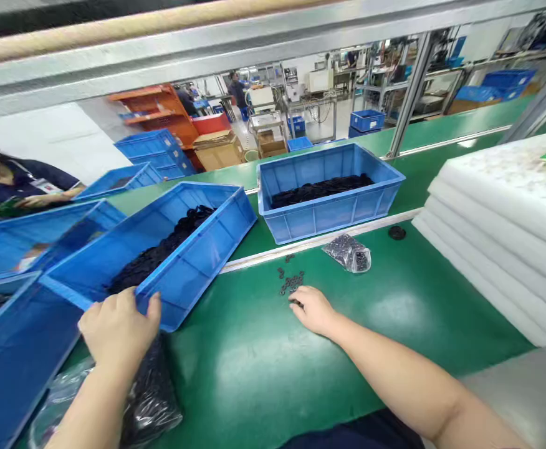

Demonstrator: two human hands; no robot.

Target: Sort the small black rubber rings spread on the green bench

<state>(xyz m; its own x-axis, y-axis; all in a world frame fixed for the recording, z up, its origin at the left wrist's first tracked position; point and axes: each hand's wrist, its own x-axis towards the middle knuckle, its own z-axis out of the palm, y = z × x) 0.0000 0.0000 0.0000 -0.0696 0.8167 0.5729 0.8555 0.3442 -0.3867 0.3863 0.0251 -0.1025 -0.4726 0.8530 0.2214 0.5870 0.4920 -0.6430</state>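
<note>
My left hand [119, 321] is closed over the near rim of a tilted blue bin [207, 262], with its thumb on the rim. Flat black parts [161, 252] lie heaped inside this bin. On the green tabletop my right hand [316, 310] rests with curled fingers at the near edge of a loose group of small black rings [292, 282]. Something dark shows between its thumb and forefinger; whether it is gripped is unclear. Beyond that hand lies a clear bag [346, 251] of small dark parts. Below my left forearm are plastic bags [154, 399] with black contents.
Another blue bin [329, 215] with black parts stands at the back. A round black part [397, 232] lies near stacked white foam sheets [492, 249] on the right. More blue bins [25, 349] crowd the left, where a co-worker [25, 181] stands. A metal post [411, 93] rises behind.
</note>
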